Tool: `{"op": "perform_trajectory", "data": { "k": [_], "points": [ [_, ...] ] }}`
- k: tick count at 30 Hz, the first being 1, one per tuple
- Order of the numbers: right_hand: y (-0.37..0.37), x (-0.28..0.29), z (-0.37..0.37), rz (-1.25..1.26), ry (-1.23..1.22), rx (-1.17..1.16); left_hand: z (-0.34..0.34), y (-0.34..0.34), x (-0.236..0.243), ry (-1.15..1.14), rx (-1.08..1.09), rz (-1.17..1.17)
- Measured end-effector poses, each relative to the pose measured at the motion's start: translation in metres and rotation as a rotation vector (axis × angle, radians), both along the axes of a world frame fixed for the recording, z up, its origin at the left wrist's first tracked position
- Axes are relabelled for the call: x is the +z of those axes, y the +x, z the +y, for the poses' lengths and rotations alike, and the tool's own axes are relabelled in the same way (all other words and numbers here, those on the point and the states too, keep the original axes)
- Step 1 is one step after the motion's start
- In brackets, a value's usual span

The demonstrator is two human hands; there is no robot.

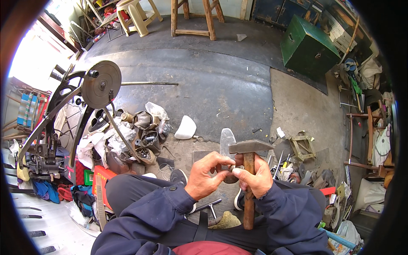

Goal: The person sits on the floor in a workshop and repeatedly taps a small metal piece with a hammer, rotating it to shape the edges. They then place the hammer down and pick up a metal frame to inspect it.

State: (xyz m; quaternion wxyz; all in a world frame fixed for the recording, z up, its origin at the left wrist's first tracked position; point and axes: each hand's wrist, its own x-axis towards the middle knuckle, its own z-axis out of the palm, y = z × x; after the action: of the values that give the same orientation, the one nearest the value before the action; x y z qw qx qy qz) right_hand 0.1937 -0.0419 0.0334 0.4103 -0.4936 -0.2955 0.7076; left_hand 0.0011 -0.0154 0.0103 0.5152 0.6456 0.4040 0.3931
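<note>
A hammer (248,208) with a worn wooden handle stands nearly upright in my right hand (259,180), its grey steel head above the fingers. The thumb of that hand also presses toward a tiny piece that I cannot make out. My left hand (206,175) is closed in a pinch at the same spot, its fingertips almost meeting the right thumb. Just beyond the fingers rises a grey, sole-shaped metal plate (227,138), its lower part hidden by my hands. Below my hands, between my legs, lie a T-shaped metal tool (211,205) and a yellowish, rough-textured lump (227,221).
To the left stands a black iron machine (55,97) with a large wheel (102,84). Bags and tins (144,131) crowd the floor beside it, near a white scoop-like piece (185,127). Tools and scraps (293,170) lie right; a green box (310,44) stands at the back.
</note>
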Motion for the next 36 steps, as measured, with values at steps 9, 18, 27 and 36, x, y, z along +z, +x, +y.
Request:
{"op": "perform_trajectory", "data": {
  "k": [9, 18, 27, 36],
  "points": [
    [-0.0012, 0.0004, -0.0016, -0.066, 0.046, -0.015, -0.0008, 0.0005, 0.0010, -0.024, -0.016, 0.009],
    [-0.0015, 0.0005, -0.0020, -0.053, 0.033, 0.022, -0.0005, 0.0004, -0.0036, -0.002, -0.020, -0.032],
    [-0.0006, 0.0004, -0.0022, -0.117, 0.069, 0.042, -0.0007, 0.0002, -0.0004, -0.016, -0.045, -0.009],
    [-0.0019, 0.0002, -0.0029, -0.097, 0.060, 0.019, -0.0008, 0.0000, -0.0024, -0.010, -0.039, -0.009]
  ]
}}
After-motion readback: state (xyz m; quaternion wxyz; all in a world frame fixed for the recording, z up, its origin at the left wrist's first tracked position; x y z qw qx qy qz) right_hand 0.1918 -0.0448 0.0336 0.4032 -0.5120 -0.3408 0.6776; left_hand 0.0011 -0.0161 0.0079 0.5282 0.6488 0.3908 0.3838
